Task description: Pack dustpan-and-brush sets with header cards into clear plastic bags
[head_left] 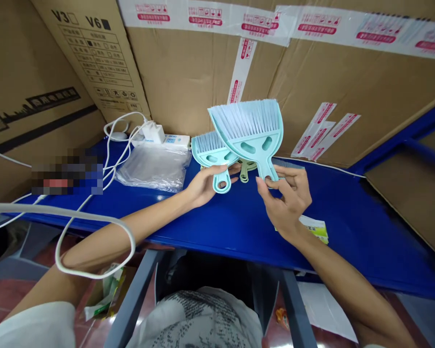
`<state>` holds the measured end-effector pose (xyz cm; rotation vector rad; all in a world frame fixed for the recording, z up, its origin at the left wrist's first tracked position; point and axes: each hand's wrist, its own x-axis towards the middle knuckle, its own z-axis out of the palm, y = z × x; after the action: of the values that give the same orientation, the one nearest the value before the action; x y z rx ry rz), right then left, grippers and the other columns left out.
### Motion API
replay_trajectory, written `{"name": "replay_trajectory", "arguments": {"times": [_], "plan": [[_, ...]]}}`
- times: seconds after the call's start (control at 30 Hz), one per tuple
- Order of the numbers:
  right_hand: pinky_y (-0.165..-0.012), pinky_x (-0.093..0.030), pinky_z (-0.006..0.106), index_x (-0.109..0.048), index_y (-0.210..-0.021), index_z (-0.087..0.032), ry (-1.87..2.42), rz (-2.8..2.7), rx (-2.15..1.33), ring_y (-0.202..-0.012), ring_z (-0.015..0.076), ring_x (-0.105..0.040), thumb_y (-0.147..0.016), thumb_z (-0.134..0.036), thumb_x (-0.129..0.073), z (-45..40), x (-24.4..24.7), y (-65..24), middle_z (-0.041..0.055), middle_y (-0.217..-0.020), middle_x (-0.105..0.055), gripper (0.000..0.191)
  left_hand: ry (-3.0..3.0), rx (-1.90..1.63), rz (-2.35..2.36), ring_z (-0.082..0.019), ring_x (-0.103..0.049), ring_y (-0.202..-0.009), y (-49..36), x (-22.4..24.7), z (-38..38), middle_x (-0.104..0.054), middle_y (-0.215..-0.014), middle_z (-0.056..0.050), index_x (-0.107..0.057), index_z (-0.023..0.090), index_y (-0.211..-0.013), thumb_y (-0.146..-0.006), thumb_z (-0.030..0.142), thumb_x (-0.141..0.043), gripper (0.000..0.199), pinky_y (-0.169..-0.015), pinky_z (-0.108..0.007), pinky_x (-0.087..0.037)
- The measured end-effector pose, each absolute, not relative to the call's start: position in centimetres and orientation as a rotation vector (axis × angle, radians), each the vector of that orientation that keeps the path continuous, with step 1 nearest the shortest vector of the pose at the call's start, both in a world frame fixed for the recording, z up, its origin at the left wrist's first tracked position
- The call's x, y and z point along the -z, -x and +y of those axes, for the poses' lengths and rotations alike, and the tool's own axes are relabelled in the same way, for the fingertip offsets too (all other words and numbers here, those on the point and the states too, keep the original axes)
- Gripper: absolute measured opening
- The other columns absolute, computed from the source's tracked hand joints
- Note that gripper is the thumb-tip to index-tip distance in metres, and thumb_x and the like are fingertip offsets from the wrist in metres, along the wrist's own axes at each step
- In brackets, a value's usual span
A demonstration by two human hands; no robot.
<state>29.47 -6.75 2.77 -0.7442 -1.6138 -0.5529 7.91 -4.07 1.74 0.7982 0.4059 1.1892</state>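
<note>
Two mint-coloured hand brushes with pale bristles are held up side by side over the blue table, bristles upward. Each looks backed by a matching small dustpan. My left hand [203,186] grips the left brush [214,158] by its looped handle, thumb in front. My right hand [288,203] pinches the handle of the right brush [258,140], which is closer and partly overlaps the left one. Behind them, an olive-green looped handle [244,172] shows; the rest of that thing is hidden.
Clear plastic bags [154,166] lie on the blue table [210,227] at left, beside a power strip [177,141] with a white plug. A white cable [130,232] loops over my left forearm. A green-and-white packet [315,228] lies by my right wrist. Cardboard [188,82] walls the back.
</note>
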Motion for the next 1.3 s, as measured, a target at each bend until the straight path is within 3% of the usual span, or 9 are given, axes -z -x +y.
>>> {"name": "replay_trajectory", "arguments": {"times": [0.1,0.33,0.57,0.7,0.8,0.9,1.0,1.17,1.3], "plan": [[-0.057,-0.054,0.03,-0.059,-0.07,-0.023,0.753,-1.536,0.637,-0.07,0.0164,-0.071,-0.092,-0.022,-0.083,-6.6,-3.3,-30.1,0.0046,-0.091,-0.074,0.032,-0.808,-1.193,0.366,-0.035,-0.074,-0.126,-7.9,-1.9,-4.0,-0.083,-0.12,-0.014,-0.081,0.016,-0.107,-0.083,0.031,-0.089,0.029,-0.112,-0.052,-0.057],[-0.057,-0.046,0.03,-0.049,-0.069,-0.024,0.753,-1.559,0.76,-0.062,0.0139,-0.061,-0.092,-0.019,-0.081,-4.6,-2.7,-31.1,0.003,-0.083,-0.07,0.04,-0.88,-1.171,0.368,-0.023,-0.078,-0.088,-8.1,-2.0,-4.4,-0.08,-0.091,-0.008,-0.076,0.013,-0.092,-0.083,0.03,-0.093,0.026,-0.107,-0.049,-0.06],[-0.053,-0.043,0.026,-0.058,-0.078,-0.023,0.689,-1.919,0.684,-0.06,0.011,-0.058,-0.097,-0.016,-0.077,-6.8,-1.2,-27.7,0.0005,-0.079,-0.066,0.028,-0.811,-1.134,0.35,-0.015,-0.074,-0.084,-9.1,-1.2,-5.2,-0.077,-0.097,-0.005,-0.073,0.016,-0.101,-0.075,0.032,-0.101,0.042,-0.074,-0.025,-0.059],[-0.051,-0.047,0.027,-0.067,-0.091,-0.021,0.661,-2.161,0.507,-0.066,0.0146,-0.064,-0.103,-0.028,-0.071,-7.5,-0.8,-27.1,0.0062,-0.089,-0.068,0.014,-0.818,-1.165,0.413,-0.015,-0.075,-0.088,-9.1,-1.2,-5.5,-0.077,-0.102,-0.001,-0.071,0.021,-0.111,-0.075,0.024,-0.101,0.048,-0.076,-0.024,-0.059],[-0.061,-0.057,0.027,-0.07,-0.104,-0.018,0.612,-2.257,0.38,-0.075,0.0152,-0.07,-0.106,-0.023,-0.066,-8.0,-1.1,-27.2,0.0109,-0.105,-0.073,0.007,-0.838,-1.184,0.423,-0.015,-0.075,-0.09,-9.1,-1.2,-5.5,-0.076,-0.1,0.001,-0.068,0.022,-0.112,-0.076,0.02,-0.099,0.047,-0.08,-0.025,-0.06],[-0.062,-0.056,0.026,-0.067,-0.105,-0.021,0.655,-2.133,0.307,-0.074,0.0129,-0.071,-0.105,-0.017,-0.069,-8.3,-1.6,-27.6,0.0057,-0.103,-0.073,0.005,-0.821,-1.193,0.437,-0.014,-0.075,-0.088,-9.1,-1.3,-5.5,-0.076,-0.1,0.0,-0.067,0.021,-0.109,-0.078,0.019,-0.097,0.043,-0.078,-0.025,-0.059],[-0.057,-0.053,0.026,-0.065,-0.104,-0.022,0.803,-1.948,0.226,-0.068,0.0125,-0.067,-0.105,-0.023,-0.073,-8.0,-1.8,-28.1,0.0045,-0.099,-0.068,0.008,-0.873,-1.189,0.484,-0.017,-0.075,-0.09,-9.2,-1.3,-5.6,-0.075,-0.1,0.0,-0.066,0.022,-0.113,-0.077,0.021,-0.097,0.048,-0.079,-0.027,-0.059],[-0.058,-0.06,0.031,-0.064,-0.139,-0.025,0.956,-2.039,-0.157,-0.073,0.0145,-0.069,-0.102,-0.04,-0.076,-6.9,-1.5,-29.2,0.0127,-0.128,-0.062,0.042,-1.048,-1.23,0.529,-0.02,-0.074,-0.096,-9.1,-0.6,-5.5,-0.07,-0.097,0.0,-0.066,0.021,-0.11,-0.074,0.026,-0.101,0.051,-0.088,-0.032,-0.061],[-0.065,-0.064,0.034,-0.06,-0.142,-0.028,0.965,-2.033,-0.522,-0.086,0.0196,-0.072,-0.087,-0.049,-0.092,-6.6,-1.6,-29.3,0.0105,-0.128,-0.063,0.067,-1.186,-1.264,0.554,-0.019,-0.073,-0.089,-9.2,0.3,-5.3,-0.069,-0.096,0.0,-0.065,0.022,-0.108,-0.077,0.031,-0.1,0.048,-0.084,-0.033,-0.063]]}}
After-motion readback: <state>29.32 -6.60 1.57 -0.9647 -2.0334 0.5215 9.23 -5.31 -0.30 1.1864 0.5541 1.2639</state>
